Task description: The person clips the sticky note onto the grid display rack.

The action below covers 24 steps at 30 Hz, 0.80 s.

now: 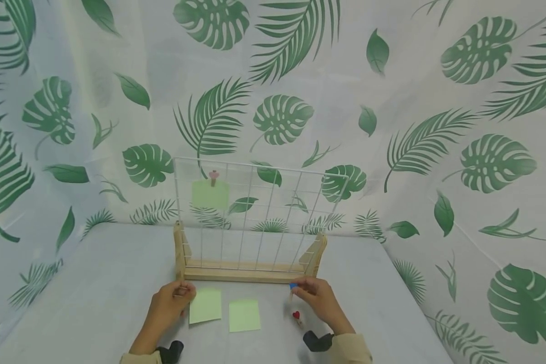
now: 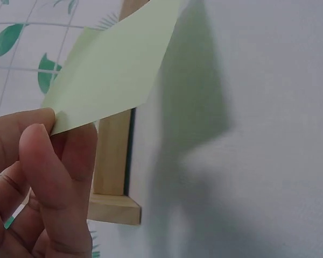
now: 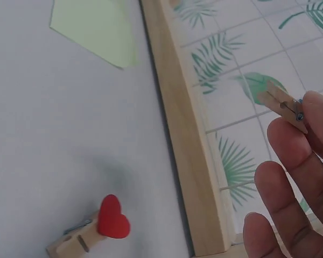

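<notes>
Left fingers pinching note, right fingers clothespin

The right grip pinches a wooden clothespin before a wire grid; beside a wooden rail, a red-heart clothespin and pale green paper note lie well apart on the tabletop.

2 hands — apart, pinching, forearms slanting inward

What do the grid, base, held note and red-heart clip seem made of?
Grid: likely white-coated metal; thin, straight bars.
Base: smooth wood, showing grain.
Held note: matte paper, thin with a slight bend.
Red-heart clip: apparently bare pale wood with metallic spring; its heart, perhaps painted wood or plastic.
</notes>
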Available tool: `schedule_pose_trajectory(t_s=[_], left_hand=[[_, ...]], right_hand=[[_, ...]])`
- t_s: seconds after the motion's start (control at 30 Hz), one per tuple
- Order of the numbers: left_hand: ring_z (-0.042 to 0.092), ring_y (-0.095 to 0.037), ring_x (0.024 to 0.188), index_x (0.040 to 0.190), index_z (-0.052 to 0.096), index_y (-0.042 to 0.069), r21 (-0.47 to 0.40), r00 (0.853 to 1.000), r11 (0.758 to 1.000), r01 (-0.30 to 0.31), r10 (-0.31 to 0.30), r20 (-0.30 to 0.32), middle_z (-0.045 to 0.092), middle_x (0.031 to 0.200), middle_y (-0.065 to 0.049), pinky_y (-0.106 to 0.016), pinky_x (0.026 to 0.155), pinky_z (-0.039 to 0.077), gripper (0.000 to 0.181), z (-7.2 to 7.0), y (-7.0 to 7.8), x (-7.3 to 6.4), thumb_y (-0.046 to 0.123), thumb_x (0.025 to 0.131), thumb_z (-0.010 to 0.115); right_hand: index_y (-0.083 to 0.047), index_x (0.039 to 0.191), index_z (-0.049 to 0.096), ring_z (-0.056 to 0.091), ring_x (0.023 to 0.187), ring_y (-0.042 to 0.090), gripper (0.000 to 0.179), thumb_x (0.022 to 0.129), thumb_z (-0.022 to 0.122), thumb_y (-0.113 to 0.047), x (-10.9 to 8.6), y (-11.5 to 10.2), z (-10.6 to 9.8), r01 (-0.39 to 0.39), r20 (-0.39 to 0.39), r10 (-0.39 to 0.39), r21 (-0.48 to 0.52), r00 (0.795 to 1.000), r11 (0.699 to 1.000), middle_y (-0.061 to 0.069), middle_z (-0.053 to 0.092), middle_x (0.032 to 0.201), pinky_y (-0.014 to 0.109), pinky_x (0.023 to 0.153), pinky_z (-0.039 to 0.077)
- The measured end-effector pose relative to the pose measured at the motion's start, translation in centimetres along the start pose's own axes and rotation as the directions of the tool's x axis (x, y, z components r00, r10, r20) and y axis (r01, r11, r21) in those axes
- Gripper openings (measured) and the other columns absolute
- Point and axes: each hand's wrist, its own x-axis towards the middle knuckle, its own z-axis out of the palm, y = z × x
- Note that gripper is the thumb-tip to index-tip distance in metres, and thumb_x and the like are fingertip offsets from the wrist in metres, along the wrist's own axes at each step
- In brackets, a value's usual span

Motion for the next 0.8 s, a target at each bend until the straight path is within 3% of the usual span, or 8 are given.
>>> schedule_pose_trajectory(t_s=[0.47, 0.6, 0.8], left_hand=[[0.066, -0.014, 0.072, 0.106, 0.077, 0.006, 0.003, 0.999, 0.999, -0.04, 0.04, -0.006, 0.074, 0.092, -0.001, -0.027, 0.059, 0.057, 0.007, -0.7, 1.4, 0.3, 0.011, 0.101, 0.075], [0.068, -0.013, 0.077, 0.105, 0.077, 0.006, -0.022, 0.999, 0.999, -0.034, 0.034, -0.007, 0.074, 0.092, -0.001, -0.026, 0.063, 0.061, 0.006, -0.8, 1.7, 0.4, 0.01, 0.101, 0.075], [0.07, -0.015, 0.081, 0.107, 0.075, 0.001, -0.082, 0.999, 0.996, -0.036, 0.036, -0.004, 0.073, 0.093, -0.004, -0.027, 0.067, 0.064, 0.007, -0.9, 2.5, 0.1, 0.005, 0.101, 0.073]], right_hand=[[0.003, 0.119, 0.075, 0.07, 0.098, 0.01, 0.021, 0.106, 0.071, -0.013, 0.0, -1.3, -0.6, -0.039, -0.025, 0.039, 0.001, 0.999, 0.999, 0.012, 0.079, 0.106, 0.028, 0.093, 0.057], [0.002, 0.12, 0.075, 0.07, 0.099, 0.012, 0.022, 0.106, 0.071, -0.014, 0.0, -1.5, -0.6, -0.057, -0.03, 0.057, -0.001, 0.998, 0.998, 0.009, 0.079, 0.104, 0.03, 0.095, 0.056], [0.005, 0.123, 0.074, 0.072, 0.102, 0.017, 0.024, 0.106, 0.07, -0.012, -0.2, -1.8, -0.6, -0.064, -0.014, 0.064, 0.04, 0.998, 0.997, 0.014, 0.078, 0.108, 0.028, 0.095, 0.056]])
